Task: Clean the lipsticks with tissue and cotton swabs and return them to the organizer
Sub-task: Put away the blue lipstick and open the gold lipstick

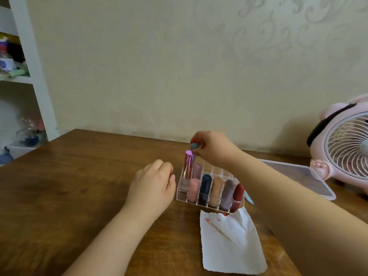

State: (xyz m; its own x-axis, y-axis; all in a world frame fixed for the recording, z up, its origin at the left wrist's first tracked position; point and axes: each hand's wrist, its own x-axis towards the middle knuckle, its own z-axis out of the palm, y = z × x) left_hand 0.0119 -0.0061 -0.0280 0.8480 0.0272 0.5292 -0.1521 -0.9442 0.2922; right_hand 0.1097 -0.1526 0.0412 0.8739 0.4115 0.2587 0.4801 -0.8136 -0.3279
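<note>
Nearest my camera lies the desk (59, 196), brown wood, carrying everything named below. Next in size, a white tissue (231, 244) lies flat at the near right, smeared with red at its far end and just touching the front of the organizer. A clear acrylic organizer (211, 204), divided into compartments, stands near mid-desk; its front row holds pink, dark blue, tan, mauve and red lipsticks, and a tall metallic pink lipstick (188, 166) stands upright at its left end.

My left hand (153, 184) hangs loosely curled and empty, just beside the organizer's left wall. My right hand (213, 148) pinches the top of a grey lipstick (194, 146) over the back row, close beside the cap of the tall pink one. I cannot tell whether its lower end already sits in a compartment.

Risks, as I judge them: the grey lipstick could knock the tall pink one, which stands high and narrow and may tip against its neighbours. A slanted entry could catch a divider and drag the light organizer across the desk, since the left hand does not brace it. My right forearm passes over the front row and could brush those caps.
</note>
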